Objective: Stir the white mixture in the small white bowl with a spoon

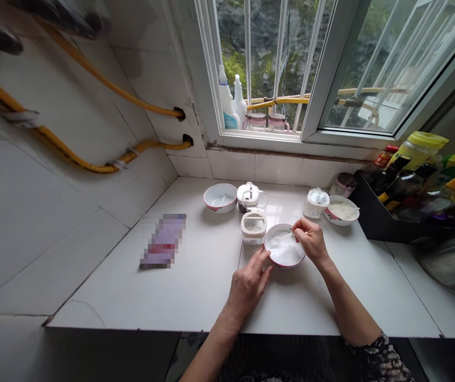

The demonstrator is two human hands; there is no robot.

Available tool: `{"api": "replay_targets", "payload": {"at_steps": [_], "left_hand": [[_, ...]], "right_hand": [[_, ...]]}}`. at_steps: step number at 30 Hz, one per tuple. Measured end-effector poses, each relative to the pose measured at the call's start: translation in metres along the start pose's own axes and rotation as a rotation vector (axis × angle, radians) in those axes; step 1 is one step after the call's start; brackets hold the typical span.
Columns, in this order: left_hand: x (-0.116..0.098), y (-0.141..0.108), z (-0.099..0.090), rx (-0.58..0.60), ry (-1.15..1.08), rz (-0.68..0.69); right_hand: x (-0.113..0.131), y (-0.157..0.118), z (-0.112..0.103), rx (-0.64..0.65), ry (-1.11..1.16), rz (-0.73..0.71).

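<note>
- White pink-rimmed bowl upright on worktop, set between left and right grips.
- Left grip: half curled, fingertips touching near-left side of bowl; cannot tell whether clasping or merely resting.
- Right grip: closed to a pinch on handle of white spoon, above right side of bowl. Lower end in or just over loose white contents; too pale against pale to tell.
- Likeliest trouble, by judgement: scatter over the rim. Cause: quick flick of spoon, or heaped load lifted, with contents lying broad and loose.
- Possible skid or tilt of bowl. Cause: bearing down on one side with spoon while only lightly steadied at left; smooth-looking worktop, little help expected.
- Pale-rimmed jar standing just left of bowl, perhaps touching. Liable to a knock from bowl pushed leftward, or from careless lifting of left fingers.
- Raised clear lid behind that jar, beside white-topped jar; cannot tell to which attached. Easily clipped in any reach across.
- Beyond right grip: lidded jar close beside flowered bowl, with pale contents and another spoon inside. Could be jostled by right wrist swinging outward; mix-up possible through look-alike spoons.
</note>
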State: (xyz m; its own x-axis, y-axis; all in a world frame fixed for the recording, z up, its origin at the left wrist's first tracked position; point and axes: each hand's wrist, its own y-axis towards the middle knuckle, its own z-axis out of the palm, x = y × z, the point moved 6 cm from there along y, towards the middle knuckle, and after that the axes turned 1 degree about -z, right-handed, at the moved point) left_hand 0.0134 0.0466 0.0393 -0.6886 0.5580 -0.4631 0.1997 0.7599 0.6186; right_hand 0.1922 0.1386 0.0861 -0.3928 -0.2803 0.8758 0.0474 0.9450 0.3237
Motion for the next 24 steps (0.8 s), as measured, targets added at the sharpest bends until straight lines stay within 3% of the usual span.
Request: {"api": "replay_targets", "payload": {"at_steps": [5,13,24], "left_hand": [[0.000,0.001,-0.001,-0.005,0.005,-0.001],[0.002,-0.001,0.000,0.005,-0.020,-0.014],[0.000,0.001,-0.001,-0.007,-0.015,-0.007]], "right_hand": [[0.001,-0.003,0.008,0.076,0.027,0.003],[-0.011,0.004,-0.004,0.024,0.308,0.169],[-0.013,0.009,-0.005,-0.018,0.425,0.252]]}}
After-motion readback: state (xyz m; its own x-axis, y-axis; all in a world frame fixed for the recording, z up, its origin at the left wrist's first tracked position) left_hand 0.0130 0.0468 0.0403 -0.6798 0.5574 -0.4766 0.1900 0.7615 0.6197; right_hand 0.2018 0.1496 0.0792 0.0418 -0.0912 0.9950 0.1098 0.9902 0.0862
